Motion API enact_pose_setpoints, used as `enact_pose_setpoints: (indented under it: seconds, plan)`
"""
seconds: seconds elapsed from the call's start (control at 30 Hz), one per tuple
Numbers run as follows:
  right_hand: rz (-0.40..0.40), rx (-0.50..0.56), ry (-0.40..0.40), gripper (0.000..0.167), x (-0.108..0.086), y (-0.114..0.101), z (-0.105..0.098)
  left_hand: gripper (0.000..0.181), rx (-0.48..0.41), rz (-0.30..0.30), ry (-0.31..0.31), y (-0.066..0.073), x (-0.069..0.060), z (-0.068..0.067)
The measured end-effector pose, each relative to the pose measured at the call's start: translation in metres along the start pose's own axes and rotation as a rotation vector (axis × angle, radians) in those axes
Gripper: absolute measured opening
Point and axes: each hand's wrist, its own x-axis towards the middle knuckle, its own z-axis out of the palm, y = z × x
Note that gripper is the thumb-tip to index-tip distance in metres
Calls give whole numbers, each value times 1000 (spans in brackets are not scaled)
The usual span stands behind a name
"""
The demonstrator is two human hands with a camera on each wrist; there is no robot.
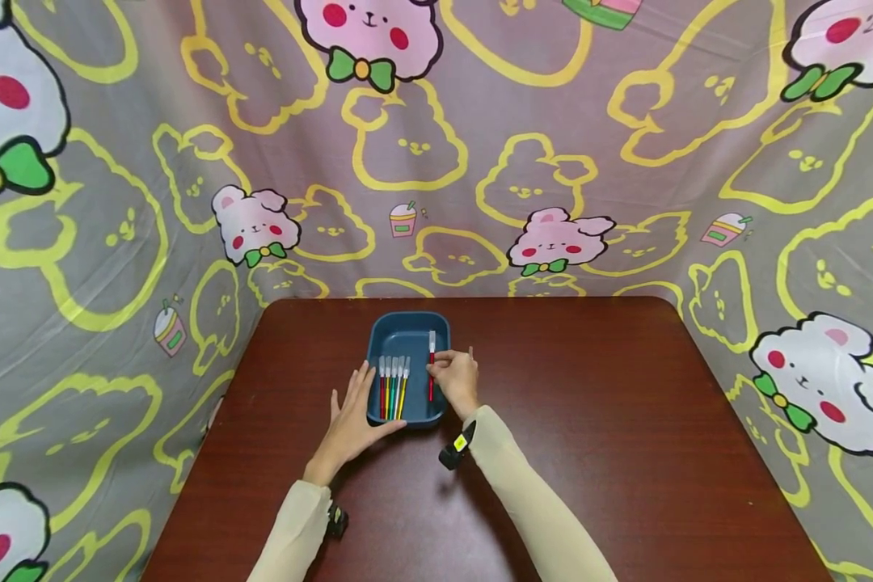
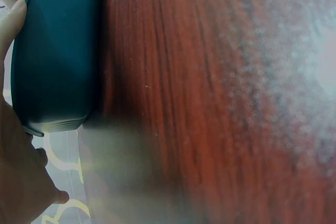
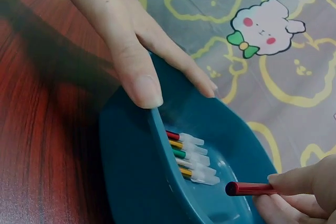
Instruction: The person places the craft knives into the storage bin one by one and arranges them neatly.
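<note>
A blue tray (image 1: 411, 317) stands on the table. Along its left part lies a row of several slim pens (image 1: 393, 390) in red, yellow, green and other colours, with translucent caps. My right hand (image 1: 457, 378) pinches a red pen (image 1: 431, 390) between thumb and fingertips over the tray's right side, its translucent cap pointing away from me. The dark round end of that pen (image 3: 236, 188) shows in the right wrist view. My left hand (image 1: 349, 422) rests at the tray's near left corner, fingers straight along the left side, thumb on the near rim.
The brown wooden table (image 1: 589, 420) extends on both sides of the tray. A grey patterned cloth (image 1: 480, 162) with yellow outlines and white bears hangs around the back and sides. A black strap with a camera (image 1: 457, 446) sits on the right wrist.
</note>
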Motion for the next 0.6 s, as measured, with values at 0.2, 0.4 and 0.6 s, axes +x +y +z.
enact_pose_setpoints:
  seconds: [0.2,0.4,0.6]
  plan:
    - [-24,-55,6,17,-3,-3,5,122,1,-2,3,0,0,1]
    - [-53,-101,23,17,-5,-4,9,122,3,-2,3,0,0,1]
    - [-55,-133,11,17,-5,-6,16,122,8,5,12,0,-1,1]
